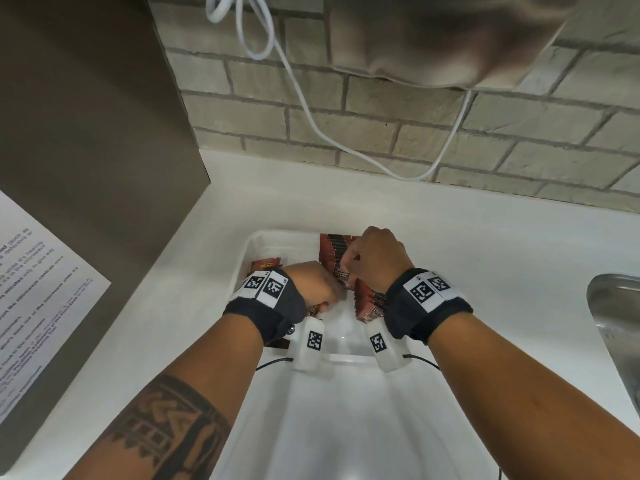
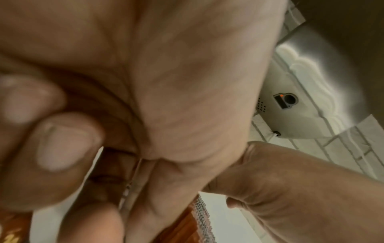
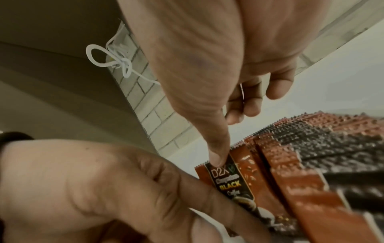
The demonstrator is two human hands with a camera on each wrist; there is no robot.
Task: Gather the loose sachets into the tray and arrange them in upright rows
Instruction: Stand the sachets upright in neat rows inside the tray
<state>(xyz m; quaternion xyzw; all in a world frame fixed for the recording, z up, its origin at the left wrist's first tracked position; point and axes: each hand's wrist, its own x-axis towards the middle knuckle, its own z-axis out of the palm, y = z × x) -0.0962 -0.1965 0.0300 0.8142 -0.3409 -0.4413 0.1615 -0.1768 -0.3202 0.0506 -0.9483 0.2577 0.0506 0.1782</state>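
A white tray [image 1: 257, 238] sits on the white counter with both hands inside it. Brown and black sachets stand in an upright row [image 1: 334, 247] [image 3: 311, 144] along its right side. My right hand [image 1: 353, 261] [image 3: 230, 136] pinches the top of the front sachet [image 1: 341, 273] [image 3: 228, 180], thumb on its face. My left hand [image 1: 329, 292] [image 2: 116, 177] has its fingers curled round a brown sachet [image 2: 108, 166], and one of its fingers lies against the front sachet. A few loose sachets [image 1: 266, 263] lie at the tray's far left.
A steel sink [image 1: 613, 306] lies to the right. On the left stands a grey appliance with a paper notice [image 1: 34, 289]. A white cable [image 1: 311, 116] hangs down the brick wall behind, under a blurred beige object [image 1: 433, 36].
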